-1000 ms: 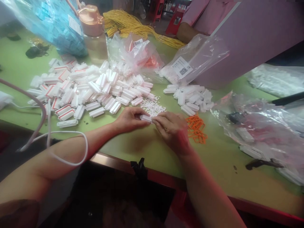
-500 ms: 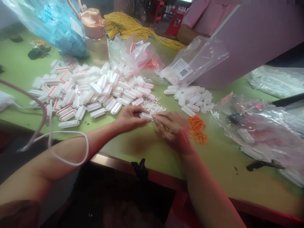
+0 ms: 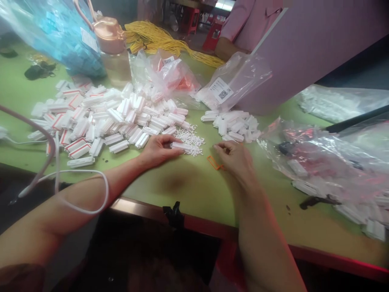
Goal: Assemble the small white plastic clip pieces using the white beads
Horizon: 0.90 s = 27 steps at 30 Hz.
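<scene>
From the left fingers (image 3: 172, 153), the white piece (image 3: 181, 146) points lengthwise rightward.

Green table (image 3: 188, 190) | heaped white casings (image 3: 121, 121) | scattered small white bits (image 3: 192, 141) | orange frame (image 3: 215, 165) | yellow cords (image 3: 152, 35) | copper-lidded bottle (image 3: 116, 67)

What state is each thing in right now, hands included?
Left hand: closed on a white case
White case: held at one end
Right hand: fingers curled, grip unclear
Orange frame: beside the right hand, partly hidden
Small white pieces: loose, scattered
White case pile: jumbled
Bottle: upright, lid on
Yellow cables: loosely bundled
</scene>
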Motion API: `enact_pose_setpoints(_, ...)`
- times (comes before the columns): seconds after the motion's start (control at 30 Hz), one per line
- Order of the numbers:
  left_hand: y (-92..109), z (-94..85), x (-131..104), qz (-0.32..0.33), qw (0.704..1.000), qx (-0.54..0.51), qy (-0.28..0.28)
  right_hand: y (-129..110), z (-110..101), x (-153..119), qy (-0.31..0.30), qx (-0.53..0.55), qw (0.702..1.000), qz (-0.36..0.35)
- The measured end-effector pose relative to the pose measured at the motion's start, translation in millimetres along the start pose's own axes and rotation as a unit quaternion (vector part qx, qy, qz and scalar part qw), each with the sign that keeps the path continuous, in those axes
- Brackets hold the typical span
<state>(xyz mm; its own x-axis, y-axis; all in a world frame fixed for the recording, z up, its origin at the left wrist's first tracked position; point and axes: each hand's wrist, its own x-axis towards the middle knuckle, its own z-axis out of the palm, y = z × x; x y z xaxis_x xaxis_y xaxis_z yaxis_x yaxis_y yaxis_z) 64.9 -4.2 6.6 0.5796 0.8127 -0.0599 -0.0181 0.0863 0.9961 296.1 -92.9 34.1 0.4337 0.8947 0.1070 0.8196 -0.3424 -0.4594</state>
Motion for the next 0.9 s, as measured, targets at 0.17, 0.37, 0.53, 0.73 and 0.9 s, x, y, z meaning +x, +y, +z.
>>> enact_pose_setpoints(0.17, 0.1, -1.7, -0.3, 0.004, 1.0, 0.026, 0.005, -14.5, -3.4, -10.4, -0.093, -0.05, 0.994, -0.016)
enact_pose_setpoints(0.37, -1.7, -1.1, 0.4, -0.016, 1.0, 0.006, -0.003, -15.3, 9.7, -13.4, -0.097, -0.056, 0.991, -0.071)
enact_pose_setpoints(0.53, -5.2, 0.6, 2.2, -0.008, 1.0, 0.007, -0.02, -11.3, 10.1, -9.7, -0.036, 0.054, 0.988, -0.139)
enact_pose_setpoints(0.73, -2.5, 2.8, -0.7, 0.033, 0.994, 0.085, -0.062, -31.5, 9.0, -20.4, 0.005, 0.081, 0.956, -0.281)
enact_pose_setpoints(0.9, -1.2, 3.7, -2.1, 0.059, 0.988, 0.118, -0.079, -36.0, 13.2, -24.6, 0.049, -0.035, 0.929, -0.365)
